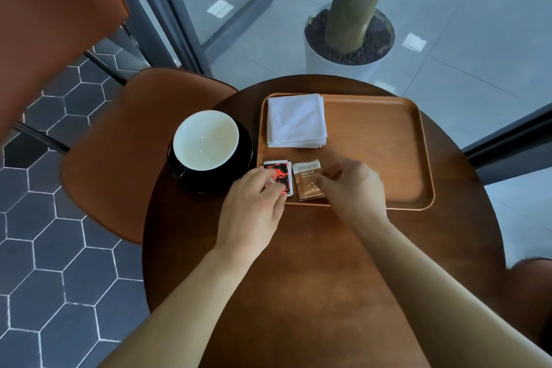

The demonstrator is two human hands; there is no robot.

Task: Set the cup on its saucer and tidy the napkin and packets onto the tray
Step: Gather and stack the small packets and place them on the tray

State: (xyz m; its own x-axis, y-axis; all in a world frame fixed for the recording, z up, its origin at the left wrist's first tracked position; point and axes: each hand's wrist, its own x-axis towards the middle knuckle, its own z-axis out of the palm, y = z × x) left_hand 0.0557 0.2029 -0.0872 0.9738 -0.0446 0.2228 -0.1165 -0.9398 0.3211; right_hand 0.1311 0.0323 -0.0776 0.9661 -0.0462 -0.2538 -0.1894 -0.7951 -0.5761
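A black cup [206, 140] with a white inside stands on its black saucer [246, 155] at the left of the round wooden table. On the orange-brown tray [388, 152] lies a folded white napkin [295, 121] in the far left corner. A red-and-black packet [280, 173] and a brown packet [307, 181] sit side by side in the tray's near left corner. My left hand [254, 206] pinches the near edge of the red packet. My right hand [352, 188] pinches the right edge of the brown packet.
The round table [313, 278] is dark wood. A brown chair [119, 158] stands close at the left, its seat touching the table's rim. A white planter [346, 48] with a trunk sits on the floor behind. A glass wall runs along the back and right.
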